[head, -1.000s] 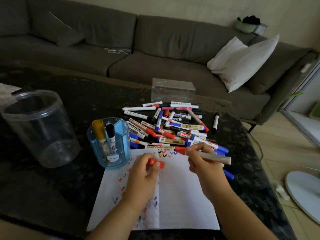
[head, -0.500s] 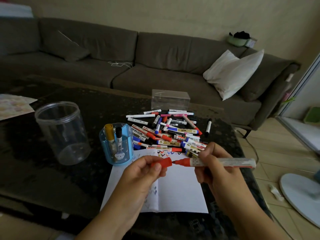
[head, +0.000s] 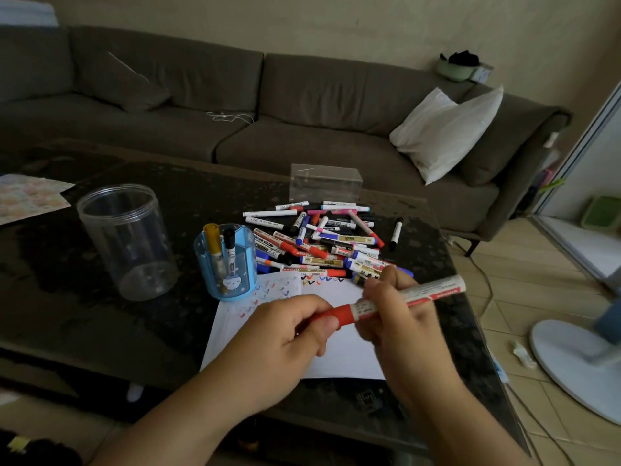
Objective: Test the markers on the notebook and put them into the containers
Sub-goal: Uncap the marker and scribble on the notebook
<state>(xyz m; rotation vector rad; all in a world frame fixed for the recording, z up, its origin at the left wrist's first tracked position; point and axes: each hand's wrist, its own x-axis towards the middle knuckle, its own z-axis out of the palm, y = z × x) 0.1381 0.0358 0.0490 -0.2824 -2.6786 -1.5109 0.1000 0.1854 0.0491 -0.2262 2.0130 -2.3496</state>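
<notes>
I hold a red marker (head: 413,295) above the open notebook (head: 339,351). My right hand (head: 400,324) grips its white barrel. My left hand (head: 289,334) pinches the red cap (head: 339,314), which sits on the marker's tip. A pile of markers (head: 322,243) lies behind the notebook, whose top edge carries coloured zigzag marks. The blue pen holder (head: 228,267), left of the pile, has a yellow marker and a black marker standing in it. A clear round jar (head: 126,240) stands further left with nothing visible inside.
A clear rectangular box (head: 325,183) sits behind the pile on the dark table (head: 100,324). Patterned paper (head: 30,196) lies at the table's left edge. A grey sofa with a white pillow (head: 443,132) runs behind; a fan base (head: 578,364) stands on the floor at right.
The cap was apart from the red tip half a second ago; now it is on the marker. Both hands have lifted slightly above the notebook, and the view tilted upward.
</notes>
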